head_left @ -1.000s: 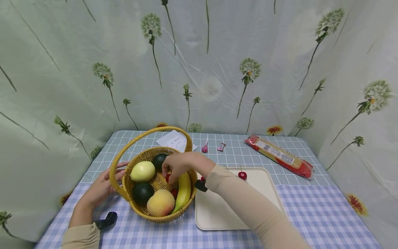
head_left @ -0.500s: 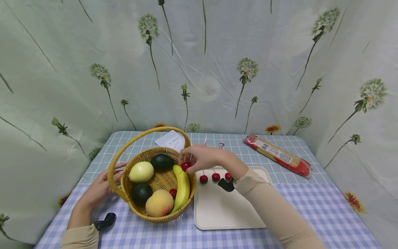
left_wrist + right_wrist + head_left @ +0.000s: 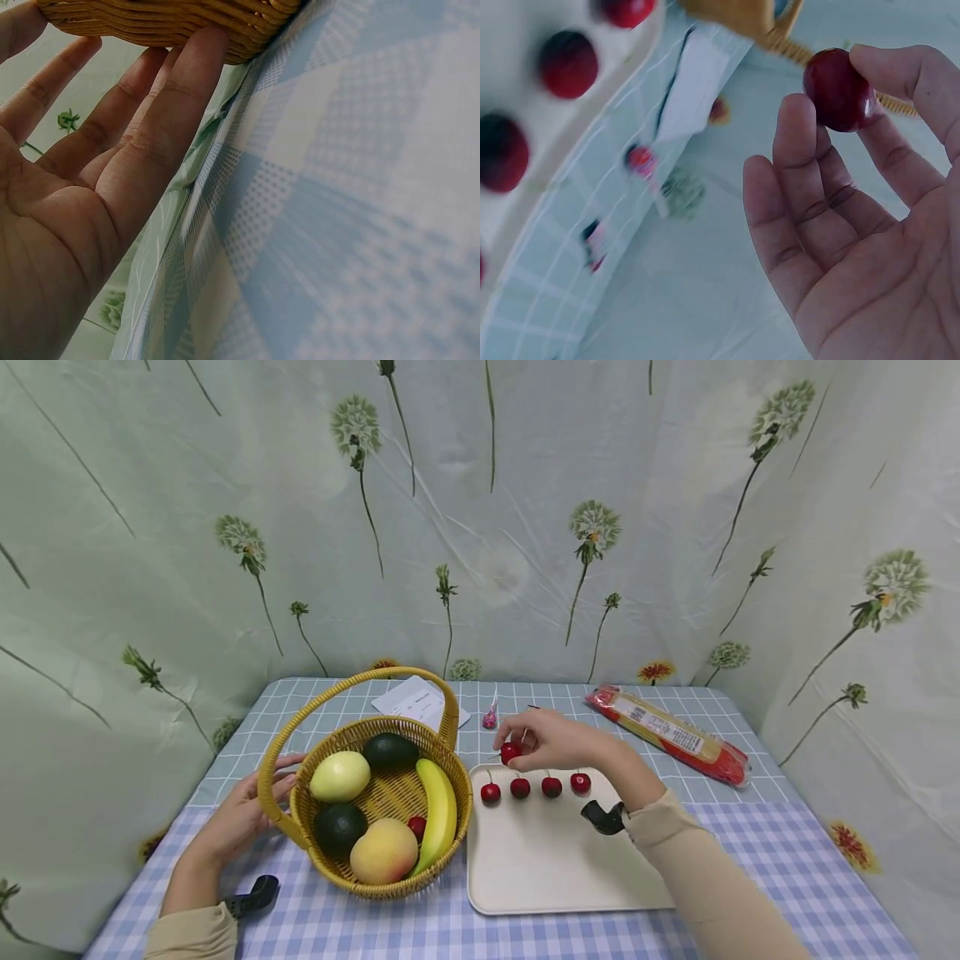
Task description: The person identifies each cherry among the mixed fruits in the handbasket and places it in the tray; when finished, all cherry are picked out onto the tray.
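Note:
My right hand [image 3: 551, 739] pinches a dark red cherry [image 3: 838, 88] between thumb and fingers, above the back edge of the cream tray [image 3: 555, 877]. Several more cherries [image 3: 551, 787] lie in a row along that tray's back side. At the left, my left hand [image 3: 243, 814] has its fingers extended, with the fingertips touching the side of the yellow wicker basket [image 3: 187, 30]. Inside the basket are a banana [image 3: 438, 814], a peach [image 3: 384, 852], a pale yellow-green fruit [image 3: 340, 777], two dark green avocado-like fruits [image 3: 390, 752] and one cherry [image 3: 417, 827].
The basket's tall arched handle [image 3: 360, 681] rises above its rim. Behind the basket lies a white card [image 3: 416, 697]. A wrapped lollipop [image 3: 490, 717] is at the back, and a long red-and-yellow package [image 3: 667, 735] lies at the back right. A curtain encloses the table.
My right hand has come out of the basket with a cherry and moved right, over the tray's back edge. The left hand stays by the basket.

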Demonstrator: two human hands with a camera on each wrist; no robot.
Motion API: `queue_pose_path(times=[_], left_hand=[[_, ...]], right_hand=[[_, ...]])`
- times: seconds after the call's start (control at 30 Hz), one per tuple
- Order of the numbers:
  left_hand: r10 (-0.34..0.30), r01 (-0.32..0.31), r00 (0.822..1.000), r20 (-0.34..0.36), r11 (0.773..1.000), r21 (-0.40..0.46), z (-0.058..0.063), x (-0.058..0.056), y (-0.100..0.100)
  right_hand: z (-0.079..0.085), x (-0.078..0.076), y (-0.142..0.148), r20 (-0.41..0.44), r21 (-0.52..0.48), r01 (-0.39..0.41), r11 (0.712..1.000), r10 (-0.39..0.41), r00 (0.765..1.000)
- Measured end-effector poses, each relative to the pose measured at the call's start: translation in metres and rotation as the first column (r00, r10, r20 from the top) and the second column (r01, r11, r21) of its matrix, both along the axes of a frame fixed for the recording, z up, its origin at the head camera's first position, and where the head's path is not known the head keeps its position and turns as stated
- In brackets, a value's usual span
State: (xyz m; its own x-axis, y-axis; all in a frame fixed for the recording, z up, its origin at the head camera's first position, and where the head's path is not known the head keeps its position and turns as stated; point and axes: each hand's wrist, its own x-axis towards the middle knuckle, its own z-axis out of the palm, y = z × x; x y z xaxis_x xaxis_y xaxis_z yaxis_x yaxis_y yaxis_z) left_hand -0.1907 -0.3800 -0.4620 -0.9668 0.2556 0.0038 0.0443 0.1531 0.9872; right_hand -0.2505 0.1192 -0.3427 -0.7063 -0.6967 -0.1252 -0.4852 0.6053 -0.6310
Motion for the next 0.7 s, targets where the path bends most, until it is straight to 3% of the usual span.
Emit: queue_pose_path(times=[0.3, 0.7], left_hand=[[0.008, -0.008, 1.0, 0.008, 1.0, -0.007, 0.001, 0.001, 0.0], [0.001, -0.001, 1.0, 0.019, 1.0, -0.014, 0.002, 0.0, 0.0]], right_hand=[[-0.021, 0.003, 0.058, -0.015, -0.035, 0.197, 0.98, -0.198, 0.98], [-0.054, 0.006, 0.118, -0.015, -0.056, 0.396, 0.916, -0.397, 0.917]])
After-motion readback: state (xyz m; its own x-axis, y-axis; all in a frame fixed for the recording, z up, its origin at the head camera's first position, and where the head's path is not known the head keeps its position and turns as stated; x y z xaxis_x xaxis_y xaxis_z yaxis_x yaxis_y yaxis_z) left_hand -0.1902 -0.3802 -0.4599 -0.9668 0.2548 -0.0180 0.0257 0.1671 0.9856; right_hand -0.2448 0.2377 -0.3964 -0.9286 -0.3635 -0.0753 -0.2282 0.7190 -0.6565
